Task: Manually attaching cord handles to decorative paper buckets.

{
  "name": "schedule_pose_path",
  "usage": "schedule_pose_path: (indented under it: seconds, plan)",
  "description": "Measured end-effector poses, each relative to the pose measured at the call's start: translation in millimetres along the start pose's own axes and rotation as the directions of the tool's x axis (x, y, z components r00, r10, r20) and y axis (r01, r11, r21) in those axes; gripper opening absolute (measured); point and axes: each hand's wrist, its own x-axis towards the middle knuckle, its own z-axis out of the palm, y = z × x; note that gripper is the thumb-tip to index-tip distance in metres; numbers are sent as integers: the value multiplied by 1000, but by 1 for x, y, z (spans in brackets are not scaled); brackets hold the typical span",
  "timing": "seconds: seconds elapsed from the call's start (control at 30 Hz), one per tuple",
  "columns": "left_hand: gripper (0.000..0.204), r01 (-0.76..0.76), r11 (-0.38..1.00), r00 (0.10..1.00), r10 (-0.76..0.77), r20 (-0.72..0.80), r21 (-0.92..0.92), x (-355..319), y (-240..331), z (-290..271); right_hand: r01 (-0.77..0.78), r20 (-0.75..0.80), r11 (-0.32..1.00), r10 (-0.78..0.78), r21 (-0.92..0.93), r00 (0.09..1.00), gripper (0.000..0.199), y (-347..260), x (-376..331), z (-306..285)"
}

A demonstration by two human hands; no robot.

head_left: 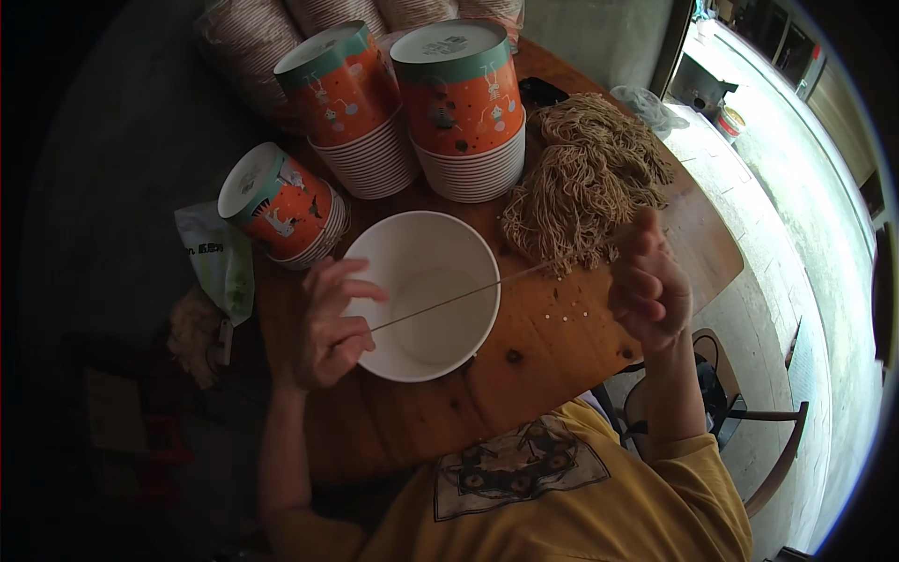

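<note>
A thin tan string (459, 297) is stretched taut between my hands, slanting up to the right. My left hand (330, 323) pinches its lower end beside the left rim of a round white paper bucket (480, 328), which stands mouth up with the string crossing over it. My right hand (653, 290), raised at the right with fingers curled, holds the other end; the exact grip is blurred. Just beyond the right hand lies a tangled heap of tan strings (590, 173). Inside, the bucket shows only bare white wall and bottom.
Upside-down stacks of orange and green paper buckets stand behind: a left stack (281, 206), a middle stack (351, 112) and a right stack (464, 108). Plastic-wrapped stacks (248, 56) sit farther back. Small white bits (565, 317) dot the wooden table (524, 375). A chair (782, 459) stands at right.
</note>
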Motion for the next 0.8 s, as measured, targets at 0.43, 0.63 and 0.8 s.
schedule_pose_path:
  seconds: [0.43,0.63,0.8]
  plan:
    - [54,-19,794,989,105,-106,607,0,-11,-43,420,-225,814,-532,-401,816,16,8,10,18]
    - [31,187,981,952,-170,-255,42,18,85,19,68,97,996,-63,-53,993,18,-9,14,9]
    - [47,447,871,892,-450,32,-205,36,99,46,-60,-137,506,-116,-860,984,27,31,11,27]
